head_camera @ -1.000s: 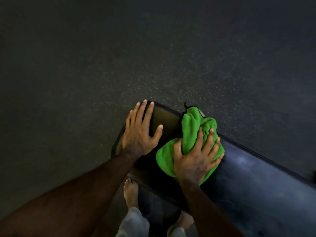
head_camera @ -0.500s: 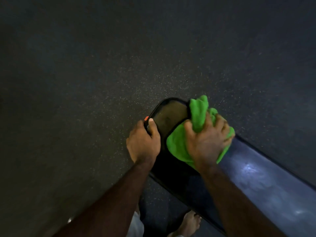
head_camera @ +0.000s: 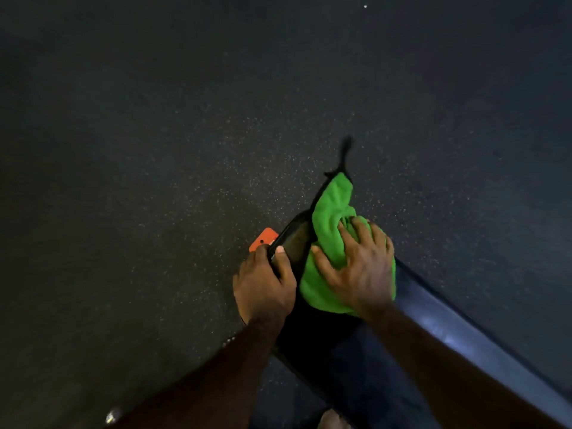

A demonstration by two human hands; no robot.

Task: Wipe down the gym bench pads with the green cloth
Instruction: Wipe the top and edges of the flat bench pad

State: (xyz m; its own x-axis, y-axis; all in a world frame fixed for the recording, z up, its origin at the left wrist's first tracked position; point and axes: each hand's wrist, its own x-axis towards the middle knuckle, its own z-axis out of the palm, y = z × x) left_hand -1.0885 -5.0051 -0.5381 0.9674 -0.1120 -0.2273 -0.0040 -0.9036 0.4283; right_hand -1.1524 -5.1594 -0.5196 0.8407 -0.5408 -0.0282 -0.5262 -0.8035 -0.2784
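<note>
Dark rubber floor (head_camera: pixel 154 150) fills nearly the whole view, flecked all over with tiny pale specks. The light is dim, fading darker toward the edges. One small orange tag (head_camera: pixel 263 239) sits on the floor, and a bright white dot (head_camera: pixel 365 6) shows up top.

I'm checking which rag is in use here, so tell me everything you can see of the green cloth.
The green cloth is bright green, soft and fuzzy like microfibre, bunched into a crumpled wad. It lies on the end of the dark bench pad, one corner poking up past the pad's far edge. The right hand presses on it with spread fingers. The left hand grips the pad's edge beside it.
</note>
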